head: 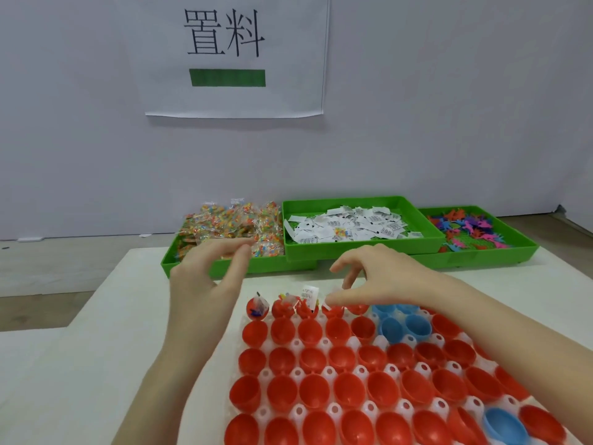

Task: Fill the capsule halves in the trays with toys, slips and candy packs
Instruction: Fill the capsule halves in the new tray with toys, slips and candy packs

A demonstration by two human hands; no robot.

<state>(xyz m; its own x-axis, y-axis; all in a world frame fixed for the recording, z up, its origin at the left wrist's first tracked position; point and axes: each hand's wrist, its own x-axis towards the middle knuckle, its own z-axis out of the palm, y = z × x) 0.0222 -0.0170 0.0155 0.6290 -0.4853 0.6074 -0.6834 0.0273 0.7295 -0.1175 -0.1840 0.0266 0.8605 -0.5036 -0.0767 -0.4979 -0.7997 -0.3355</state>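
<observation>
Dozens of red capsule halves (348, 385) sit open-side-up in the white holder tray (396, 369), most of them below the working hand and unfilled; a few blue halves (404, 326) lie to its right. Beyond both hands stand three green trays: candy packs (231, 224), paper slips (349, 224), and small coloured toys (471, 231) furthest right. Only the far row of halves carries contents, directly under the fingertips. The right hand (382, 277) hovers over that row, thumb and forefinger nearly closed above a half; whether anything is pinched between them I cannot tell. The left hand (205, 271) hangs between the candy tray and the holder, fingers loosely extended, holding nothing visible. A slip (310, 292) stands upright from the half just left of the right thumb. Good practice here, I judge: seat each item fully below the rim so nothing sticks out, work cup by cup along the row, and feed the next candy pack in with the free hand.
</observation>
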